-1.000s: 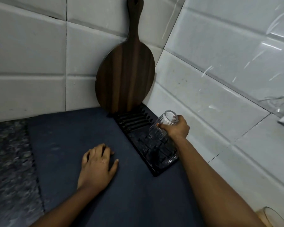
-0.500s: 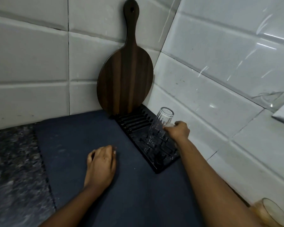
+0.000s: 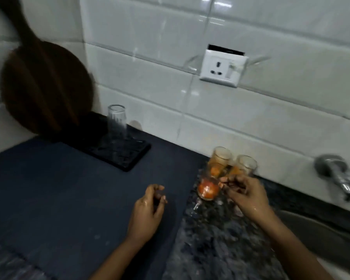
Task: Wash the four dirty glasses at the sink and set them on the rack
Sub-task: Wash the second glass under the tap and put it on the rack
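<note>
Now the right hand [image 3: 245, 194] curls its wet fingers against the nearest dirty glass [image 3: 207, 185] (orange residue pooled at its base), though a firm grip cannot be told through the blur. Two more smeared glasses [image 3: 220, 158] stand just behind. The left hand [image 3: 148, 209] rests loosely curled on the dark mat [image 3: 49, 188]. Half a second ago that right hand was at the clean glass [image 3: 117, 122], which stands inverted and alone on the black rack [image 3: 129, 156].

We see two bare forearms, uncovered from the lower edge of the view up to the wrists, with no sleeve reaching them. Our left hand [image 3: 148, 207] and right hand [image 3: 245, 196] wear no gloves. Wet shine glistens on the backs of both. The fingers [image 3: 228, 179] look blurred.
</note>
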